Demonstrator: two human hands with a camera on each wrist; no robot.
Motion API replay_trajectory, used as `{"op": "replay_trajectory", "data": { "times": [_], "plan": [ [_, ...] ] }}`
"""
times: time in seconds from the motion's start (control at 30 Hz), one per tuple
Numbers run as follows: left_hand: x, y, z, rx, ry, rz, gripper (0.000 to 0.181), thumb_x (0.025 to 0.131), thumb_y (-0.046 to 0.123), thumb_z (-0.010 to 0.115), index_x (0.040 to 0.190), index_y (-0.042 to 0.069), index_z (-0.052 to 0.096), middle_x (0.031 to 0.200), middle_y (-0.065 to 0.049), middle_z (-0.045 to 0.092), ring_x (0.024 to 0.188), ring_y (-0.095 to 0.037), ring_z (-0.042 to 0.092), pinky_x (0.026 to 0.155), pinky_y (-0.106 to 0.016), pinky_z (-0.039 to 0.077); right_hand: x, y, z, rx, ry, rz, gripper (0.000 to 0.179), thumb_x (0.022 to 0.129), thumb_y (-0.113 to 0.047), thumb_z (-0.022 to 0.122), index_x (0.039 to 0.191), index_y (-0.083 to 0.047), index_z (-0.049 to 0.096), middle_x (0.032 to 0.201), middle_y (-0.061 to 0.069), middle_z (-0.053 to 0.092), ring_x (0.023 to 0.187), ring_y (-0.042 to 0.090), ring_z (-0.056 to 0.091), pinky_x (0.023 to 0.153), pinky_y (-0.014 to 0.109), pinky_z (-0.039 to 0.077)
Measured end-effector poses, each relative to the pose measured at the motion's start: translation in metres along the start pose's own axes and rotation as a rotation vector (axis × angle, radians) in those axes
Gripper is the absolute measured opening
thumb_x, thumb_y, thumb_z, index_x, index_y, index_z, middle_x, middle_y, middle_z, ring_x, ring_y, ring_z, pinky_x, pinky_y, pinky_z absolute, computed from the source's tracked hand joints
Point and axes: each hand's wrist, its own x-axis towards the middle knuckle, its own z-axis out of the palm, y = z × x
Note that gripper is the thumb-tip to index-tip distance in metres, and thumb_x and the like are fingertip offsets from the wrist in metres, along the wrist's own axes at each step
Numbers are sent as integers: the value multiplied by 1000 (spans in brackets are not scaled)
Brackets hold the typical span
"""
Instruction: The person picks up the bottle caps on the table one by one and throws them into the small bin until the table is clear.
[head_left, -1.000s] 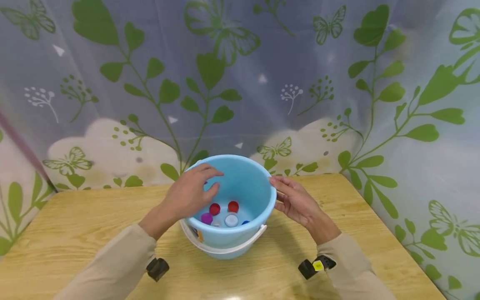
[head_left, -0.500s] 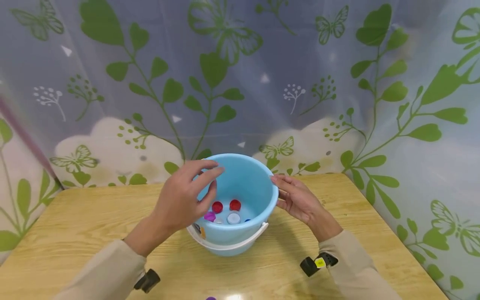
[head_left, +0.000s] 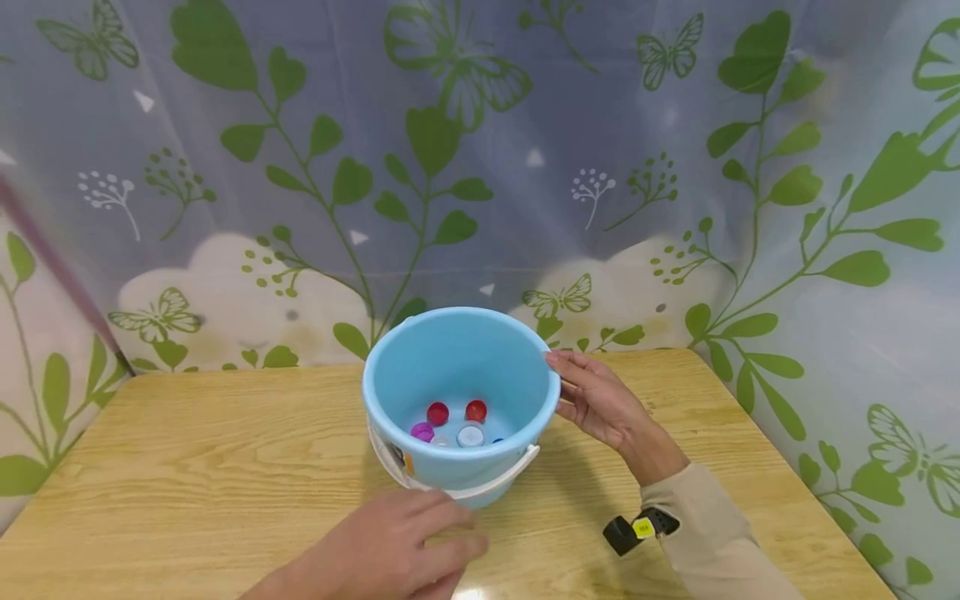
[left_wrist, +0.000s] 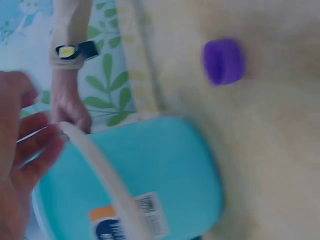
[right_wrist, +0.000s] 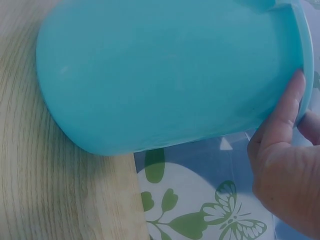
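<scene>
A light blue bucket (head_left: 450, 471) stands on the table, its white handle (head_left: 498, 483) hanging down the front. Inside lie several bottle caps: two red caps (head_left: 476, 410), a purple cap (head_left: 422, 432), a whitish cap (head_left: 471, 434) and others partly hidden by the rim. My right hand (head_left: 603, 408) grips the bucket's right rim, fingers against the outer wall. In front of the bucket, my left hand (head_left: 390, 542) hovers over the table, fingers loosely bent, holding nothing. Another purple cap (left_wrist: 224, 62) sits on the table in the left wrist view; the head view does not show it.
The wooden table (head_left: 225, 467) spreads around the bucket. Behind and to the right hangs a curtain (head_left: 480, 208) printed with leaves and butterflies. A dark wrist strap with a camera (head_left: 637, 529) is on my right wrist.
My left hand has left the space over the bucket's left rim and come down toward me, in front of the bucket. The right hand keeps its hold on the rim.
</scene>
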Motion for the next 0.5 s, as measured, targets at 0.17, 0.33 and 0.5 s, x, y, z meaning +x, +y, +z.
{"op": "replay_trajectory", "data": {
  "times": [0.17, 0.33, 0.5],
  "plan": [
    [-33, 9, 22, -150, -278, -107, 26, 95, 31, 58, 114, 15, 64, 107, 2, 59, 94, -8, 56, 79, -14, 46, 0, 0, 0, -5, 13, -3, 30, 96, -21, 59, 119, -4, 51, 110, 8, 55, 94, 15, 60, 77, 25, 55],
    [-56, 13, 40, -246, -524, -188, 35, 97, 42, 51, 119, 17, 64, 113, 2, 59, 98, -7, 54, 76, -12, 45, 1, 2, 0, 1, 10, -4, 29, 96, -21, 58, 118, -4, 51, 109, 8, 56, 93, 14, 61, 76, 24, 55],
    [-68, 20, 50, -412, -606, -425, 30, 95, 41, 54, 111, 17, 63, 100, 11, 55, 85, 2, 50, 66, -11, 44, 1, 2, -1, 7, 7, -5, 31, 96, -22, 59, 119, -4, 51, 109, 7, 56, 93, 15, 61, 77, 25, 55]
  ]
}}
